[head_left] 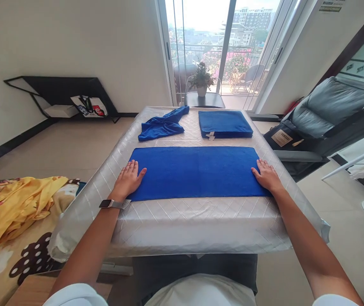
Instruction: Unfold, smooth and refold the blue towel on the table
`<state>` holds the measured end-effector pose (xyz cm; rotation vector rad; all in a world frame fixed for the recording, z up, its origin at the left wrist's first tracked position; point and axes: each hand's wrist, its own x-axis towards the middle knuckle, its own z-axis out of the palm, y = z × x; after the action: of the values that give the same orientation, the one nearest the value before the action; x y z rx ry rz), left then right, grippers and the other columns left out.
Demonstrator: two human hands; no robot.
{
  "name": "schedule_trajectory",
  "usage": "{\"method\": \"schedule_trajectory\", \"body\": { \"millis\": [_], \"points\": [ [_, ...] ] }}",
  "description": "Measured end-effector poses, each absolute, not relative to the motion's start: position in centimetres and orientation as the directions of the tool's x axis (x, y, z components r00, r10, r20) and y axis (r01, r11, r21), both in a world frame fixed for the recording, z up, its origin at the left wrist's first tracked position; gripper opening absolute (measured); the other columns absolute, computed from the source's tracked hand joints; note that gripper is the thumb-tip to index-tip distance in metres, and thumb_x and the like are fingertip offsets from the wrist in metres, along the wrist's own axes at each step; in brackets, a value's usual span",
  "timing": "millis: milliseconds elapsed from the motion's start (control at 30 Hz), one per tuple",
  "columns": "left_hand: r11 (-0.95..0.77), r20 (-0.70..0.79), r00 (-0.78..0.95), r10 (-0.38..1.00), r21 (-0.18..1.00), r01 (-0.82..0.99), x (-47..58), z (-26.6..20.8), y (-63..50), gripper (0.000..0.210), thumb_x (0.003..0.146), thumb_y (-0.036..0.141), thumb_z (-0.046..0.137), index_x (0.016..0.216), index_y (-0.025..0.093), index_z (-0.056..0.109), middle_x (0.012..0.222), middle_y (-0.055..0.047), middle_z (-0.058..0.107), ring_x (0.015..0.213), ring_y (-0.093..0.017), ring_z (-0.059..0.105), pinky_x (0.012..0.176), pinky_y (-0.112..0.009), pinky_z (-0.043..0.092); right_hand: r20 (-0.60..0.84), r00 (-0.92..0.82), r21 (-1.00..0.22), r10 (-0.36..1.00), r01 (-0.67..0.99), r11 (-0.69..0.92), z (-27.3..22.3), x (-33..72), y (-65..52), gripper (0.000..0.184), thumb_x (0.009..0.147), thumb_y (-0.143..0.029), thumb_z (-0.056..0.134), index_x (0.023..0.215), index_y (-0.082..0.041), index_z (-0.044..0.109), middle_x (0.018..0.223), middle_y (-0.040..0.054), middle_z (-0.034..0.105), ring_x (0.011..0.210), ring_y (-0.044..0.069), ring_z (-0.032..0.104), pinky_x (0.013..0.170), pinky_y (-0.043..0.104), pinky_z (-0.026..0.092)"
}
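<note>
A blue towel (197, 173) lies flat and smooth across the near part of the table, its long side running left to right. My left hand (129, 179) rests palm down on its left end, fingers stretched out. On the right end lies my right hand (267, 174), also flat with the fingers extended. Behind the towel, at the far right of the table, sits a neat stack of folded blue towels (225, 122) with a white tag at its front edge. A crumpled blue towel (163, 124) lies to the left of that stack.
A silvery quilted cover (201, 227) drapes over the table. Beyond it, a potted plant (202, 78) stands on a chair by the glass door. A grey recliner (331, 110) is at the right. At the left, yellow cloth (25, 204) lies on patterned bedding.
</note>
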<state>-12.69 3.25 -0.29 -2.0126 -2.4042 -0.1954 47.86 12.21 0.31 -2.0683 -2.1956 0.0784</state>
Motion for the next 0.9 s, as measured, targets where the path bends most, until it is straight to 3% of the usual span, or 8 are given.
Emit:
{"method": "schedule_trajectory", "body": {
  "millis": [167, 300, 400, 500, 667, 800, 900],
  "points": [
    [-0.067, 0.246, 0.047, 0.968, 0.075, 0.995, -6.6, 2.6, 3.5, 0.086, 0.106, 0.062, 0.015, 0.164, -0.001, 0.026, 0.172, -0.021, 0.024, 0.161, -0.03, 0.019, 0.131, -0.049, 0.018, 0.151, -0.294, -0.188, 0.944, 0.929, 0.319, 2.2, 41.9, 9.5, 0.064, 0.107, -0.04, 0.028, 0.16, -0.006, 0.042, 0.169, 0.0149, 0.036, 0.16, 0.025, 0.026, 0.131, 0.044, 0.023],
    [-0.352, 0.203, 0.326, 0.923, 0.105, 0.93, 2.1, 3.2, 4.2, 0.082, 0.107, 0.063, 0.017, 0.165, 0.006, 0.029, 0.171, -0.017, 0.027, 0.161, -0.026, 0.022, 0.132, -0.043, 0.018, 0.103, -0.512, -0.208, 0.853, 0.828, 0.521, 2.6, 32.4, 6.7, 0.065, 0.109, -0.046, 0.024, 0.164, -0.013, 0.037, 0.171, 0.0099, 0.031, 0.161, 0.023, 0.022, 0.132, 0.044, 0.019],
    [-0.443, 0.131, 0.428, 0.894, 0.133, 0.887, 7.2, 1.9, 4.6, 0.078, 0.108, 0.06, 0.017, 0.165, 0.009, 0.031, 0.171, -0.016, 0.029, 0.16, -0.025, 0.022, 0.132, -0.043, 0.019, 0.013, -0.567, -0.204, 0.823, 0.805, 0.558, 1.8, 26.9, 5.4, 0.067, 0.108, -0.043, 0.026, 0.166, -0.009, 0.03, 0.173, 0.0111, 0.023, 0.162, 0.024, 0.018, 0.132, 0.044, 0.017],
    [-0.427, 0.073, 0.421, 0.904, 0.151, 0.892, 8.8, 0.1, 4.4, 0.077, 0.108, 0.059, 0.017, 0.166, 0.009, 0.029, 0.171, -0.016, 0.028, 0.16, -0.026, 0.022, 0.132, -0.044, 0.02, -0.03, -0.559, -0.204, 0.828, 0.815, 0.543, 0.9, 25.2, 5.0, 0.069, 0.106, -0.04, 0.028, 0.167, -0.008, 0.026, 0.174, 0.011, 0.019, 0.162, 0.025, 0.016, 0.132, 0.045, 0.016],
    [-0.378, 0.055, 0.375, 0.926, 0.147, 0.914, 4.6, -1.1, 3.0, 0.077, 0.107, 0.062, 0.02, 0.167, 0.014, 0.025, 0.172, -0.013, 0.024, 0.161, -0.026, 0.019, 0.132, -0.047, 0.018, -0.007, -0.557, -0.204, 0.831, 0.814, 0.544, 0.1, 29.1, 5.0, 0.07, 0.108, -0.05, 0.022, 0.167, -0.014, 0.028, 0.173, 0.0096, 0.022, 0.162, 0.023, 0.017, 0.132, 0.047, 0.015],
    [-0.182, 0.013, 0.181, 0.983, 0.095, 0.979, -3.0, -1.6, 0.7, 0.081, 0.105, 0.064, 0.016, 0.167, 0.011, 0.024, 0.173, -0.012, 0.02, 0.162, -0.026, 0.016, 0.132, -0.048, 0.015, -0.035, -0.405, -0.156, 0.914, 0.905, 0.396, -0.2, 36.4, 5.2, 0.072, 0.107, -0.054, 0.023, 0.168, -0.016, 0.026, 0.174, 0.0079, 0.021, 0.162, 0.023, 0.015, 0.132, 0.047, 0.015],
    [0.01, -0.009, -0.01, 1.0, 0.038, 0.999, -9.5, -2.4, -1.4, 0.087, 0.103, 0.064, 0.012, 0.166, 0.005, 0.023, 0.173, -0.016, 0.019, 0.162, -0.03, 0.013, 0.131, -0.051, 0.014, -0.059, -0.222, -0.099, 0.973, 0.971, 0.216, -0.6, 42.7, 5.3, 0.075, 0.106, -0.054, 0.023, 0.168, -0.011, 0.025, 0.174, 0.0101, 0.02, 0.162, 0.024, 0.015, 0.132, 0.048, 0.014]
  ]
}}
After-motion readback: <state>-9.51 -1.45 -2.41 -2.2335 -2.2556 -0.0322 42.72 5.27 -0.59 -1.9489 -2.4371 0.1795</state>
